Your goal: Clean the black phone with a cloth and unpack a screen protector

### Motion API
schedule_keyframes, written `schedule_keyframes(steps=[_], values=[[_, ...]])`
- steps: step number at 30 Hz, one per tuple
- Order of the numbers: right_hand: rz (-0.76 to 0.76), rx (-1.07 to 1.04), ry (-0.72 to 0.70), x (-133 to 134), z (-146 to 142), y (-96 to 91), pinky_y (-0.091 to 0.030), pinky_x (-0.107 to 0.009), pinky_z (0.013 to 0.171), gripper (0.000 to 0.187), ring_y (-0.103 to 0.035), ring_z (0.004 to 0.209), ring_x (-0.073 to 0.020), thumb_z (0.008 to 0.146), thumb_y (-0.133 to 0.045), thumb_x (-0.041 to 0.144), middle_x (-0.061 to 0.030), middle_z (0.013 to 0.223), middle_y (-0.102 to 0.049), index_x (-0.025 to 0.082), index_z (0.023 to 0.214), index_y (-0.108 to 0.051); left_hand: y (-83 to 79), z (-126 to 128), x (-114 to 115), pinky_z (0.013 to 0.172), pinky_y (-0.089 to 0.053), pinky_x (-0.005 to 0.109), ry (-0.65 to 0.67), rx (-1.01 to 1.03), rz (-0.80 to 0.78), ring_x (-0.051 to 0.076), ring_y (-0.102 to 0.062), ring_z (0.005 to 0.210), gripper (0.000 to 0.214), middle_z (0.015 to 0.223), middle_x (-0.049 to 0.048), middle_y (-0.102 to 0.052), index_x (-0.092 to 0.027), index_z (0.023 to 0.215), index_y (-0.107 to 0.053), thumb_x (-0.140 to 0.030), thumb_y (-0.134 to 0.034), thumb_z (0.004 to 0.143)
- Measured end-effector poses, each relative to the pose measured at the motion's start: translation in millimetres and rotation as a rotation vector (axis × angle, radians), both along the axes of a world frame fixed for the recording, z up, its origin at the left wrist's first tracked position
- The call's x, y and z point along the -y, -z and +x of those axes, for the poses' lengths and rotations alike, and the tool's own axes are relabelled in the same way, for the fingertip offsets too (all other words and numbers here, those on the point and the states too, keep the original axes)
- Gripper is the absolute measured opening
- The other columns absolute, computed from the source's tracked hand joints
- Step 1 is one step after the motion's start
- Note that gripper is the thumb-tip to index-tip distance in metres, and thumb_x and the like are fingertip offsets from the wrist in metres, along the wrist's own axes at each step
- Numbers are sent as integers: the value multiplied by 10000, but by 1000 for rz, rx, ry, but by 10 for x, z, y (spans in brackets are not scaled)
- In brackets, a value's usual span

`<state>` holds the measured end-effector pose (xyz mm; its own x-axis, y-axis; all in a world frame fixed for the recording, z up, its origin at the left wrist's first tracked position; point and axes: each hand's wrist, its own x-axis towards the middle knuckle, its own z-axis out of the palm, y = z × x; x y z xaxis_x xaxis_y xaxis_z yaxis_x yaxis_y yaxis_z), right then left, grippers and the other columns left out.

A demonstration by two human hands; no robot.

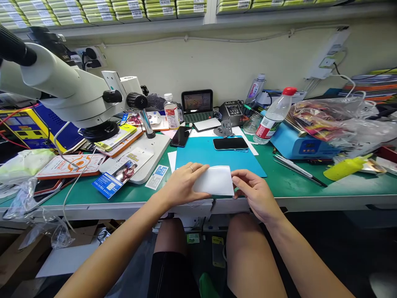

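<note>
Both my hands hold a white rectangular sheet or flat packet [216, 180] just above the front edge of the green bench [288, 182]. My left hand [181, 184], with a ring on one finger, grips its left end from above. At the sheet's right end my right hand [256, 192] pinches the corner between thumb and fingers. Behind the sheet lies a teal work mat [201, 155] with a black phone [230, 143] face up on it. A second black phone [180, 136] lies at the mat's far left corner.
A white microscope [65, 89] on its base fills the left. Packets and cards [119, 176] lie beside it. Bottles [273, 116], a small screen [197, 102], a blue heater unit [297, 145], tweezers [297, 167], a yellow bottle [347, 167] and a plastic bag [338, 118] crowd the back and right.
</note>
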<state>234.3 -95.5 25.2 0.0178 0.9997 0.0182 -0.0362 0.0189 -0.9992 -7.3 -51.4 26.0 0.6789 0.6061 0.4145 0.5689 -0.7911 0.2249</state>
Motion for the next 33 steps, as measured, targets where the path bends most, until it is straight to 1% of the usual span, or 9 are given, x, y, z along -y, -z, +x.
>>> schedule_keyframes(steps=[4,9,13,15,20,25,27,29,33], values=[[10,32,-29,-28,-49,33,-537,-246,490,261,-596,710,-155,776,-752,414,-39,853,-688,214,941,-727,18,-16,-2,902,-520,459,-19,-34,-18,326,-596,1115,788,1320,169,-584,-168,1447,-414,-573,-689,829],[-4,92,-105,-12,-125,34,-559,-273,511,299,-597,669,-157,796,-694,344,-23,783,-686,215,1066,-696,-18,-37,42,892,-527,458,-11,-25,-9,318,-619,1061,799,1296,161,-612,-168,1426,-443,-596,-698,801],[41,134,-92,72,-196,-23,-551,-260,490,312,-624,755,-170,795,-687,337,-59,1092,-679,238,1088,-642,7,-62,105,944,-514,450,-11,40,41,308,-614,1112,799,1314,145,-608,-193,1460,-405,-540,-709,808],[40,132,-107,110,-227,-49,-546,-256,488,313,-629,766,-168,795,-697,334,-60,1159,-652,251,1080,-598,23,-72,141,958,-512,454,-12,48,62,310,-608,1137,805,1311,151,-610,-184,1475,-383,-528,-701,820],[-2,86,-75,142,-267,-80,-539,-263,479,363,-601,662,-145,712,-774,307,-15,992,-650,269,956,-507,20,-106,213,957,-516,462,-23,57,75,312,-612,1138,816,1306,151,-612,-189,1485,-365,-552,-687,829],[-29,242,-116,149,-277,-93,-537,-286,544,119,-619,622,-165,759,-702,304,-2,750,-635,231,791,-614,3,-143,262,949,-511,471,-22,47,132,318,-616,1115,819,1282,159,-621,-171,1483,-358,-542,-687,831],[-46,258,-138,159,-277,-109,-539,-291,550,116,-627,639,-179,762,-694,327,-16,745,-654,223,749,-646,-3,-169,279,951,-506,476,-22,26,154,320,-620,1096,821,1265,161,-626,-168,1484,-356,-545,-682,832],[-54,203,-133,169,-257,-130,-550,-287,543,170,-629,691,-191,749,-719,375,-34,797,-670,219,731,-655,-8,-219,288,948,-503,475,-36,6,157,319,-620,1077,824,1253,158,-628,-165,1481,-361,-550,-683,828],[-96,81,-38,168,-140,-165,-566,-271,551,275,-618,681,-166,748,-760,460,-49,808,-671,206,744,-653,-5,-377,276,959,-493,474,-106,-4,122,322,-602,1099,804,1269,154,-612,-175,1477,-369,-527,-687,827]])
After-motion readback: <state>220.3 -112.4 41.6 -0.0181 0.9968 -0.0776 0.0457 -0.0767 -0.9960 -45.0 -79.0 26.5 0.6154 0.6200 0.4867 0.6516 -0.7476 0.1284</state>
